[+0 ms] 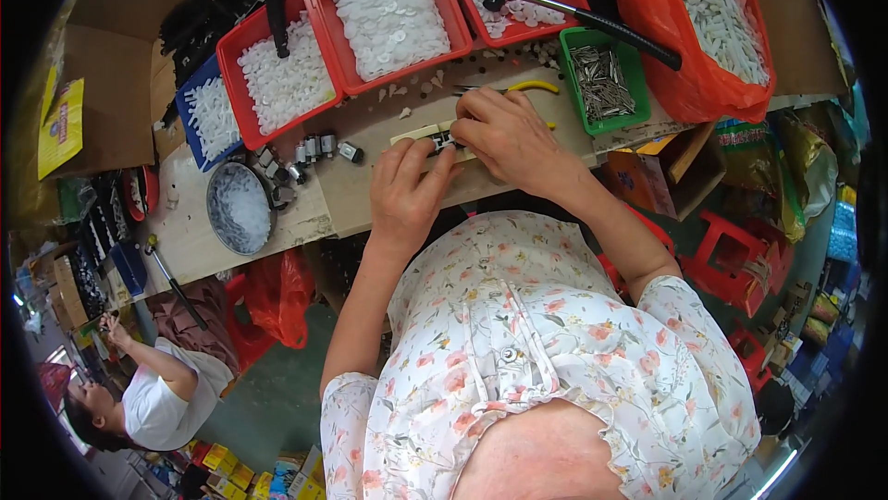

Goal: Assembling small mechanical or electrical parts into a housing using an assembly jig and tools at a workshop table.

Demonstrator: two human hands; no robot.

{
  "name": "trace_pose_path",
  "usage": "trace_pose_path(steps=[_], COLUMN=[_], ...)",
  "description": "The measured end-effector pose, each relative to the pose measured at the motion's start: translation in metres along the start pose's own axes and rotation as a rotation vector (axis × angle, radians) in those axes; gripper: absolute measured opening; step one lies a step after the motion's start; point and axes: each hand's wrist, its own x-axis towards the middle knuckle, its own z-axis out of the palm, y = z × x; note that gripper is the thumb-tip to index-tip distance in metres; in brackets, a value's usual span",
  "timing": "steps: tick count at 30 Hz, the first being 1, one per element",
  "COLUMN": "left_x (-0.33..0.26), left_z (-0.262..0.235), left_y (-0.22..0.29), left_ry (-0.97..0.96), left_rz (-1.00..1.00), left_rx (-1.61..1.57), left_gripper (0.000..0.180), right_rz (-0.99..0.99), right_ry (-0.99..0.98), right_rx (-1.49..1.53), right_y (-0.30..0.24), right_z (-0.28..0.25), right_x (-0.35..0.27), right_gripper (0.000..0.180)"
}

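Note:
Both hands meet at the bench's front edge, over a long cream-coloured plastic piece [421,134] with small dark and silvery parts in its middle. My left hand [404,187] has its fingers bent and closed on the near side of this piece. From the right, my right hand [507,137] pinches with thumb and fingertips at the same small parts; what sits between them is too covered to name. Just beyond my right hand lies a pair of pliers with yellow handles [534,86]. Left of my left hand stand several small silver motors [319,147].
Red bins [335,81] of small white plastic parts line the back. A blue tray [197,149], a round metal bowl [267,239], a green bin of metal pins [640,111] and a red bag [638,47] flank them. A hammer [601,24] spans bin and bag. Another person sits lower left.

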Motion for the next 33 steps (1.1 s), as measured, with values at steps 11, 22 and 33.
trace_pose_path(steps=[11, 22, 33], left_x=[-0.004, 0.003, 0.006], left_z=[0.003, 0.005, 0.001], left_y=[-0.002, -0.002, 0.0], left_ry=[-0.073, -0.054, -0.106], left_rz=[0.077, 0.09, 0.108], left_rx=[0.071, 0.023, 0.049], left_gripper=[0.032, 0.03, 0.028], right_rz=[0.035, -0.057, -0.019], right_ry=[-0.057, -0.089, -0.041], right_rx=[0.109, 0.118, 0.199], right_y=[0.002, 0.02, 0.016], right_z=[-0.004, -0.005, -0.02], right_x=[0.006, 0.004, -0.01], right_gripper=[0.015, 0.022, 0.03])
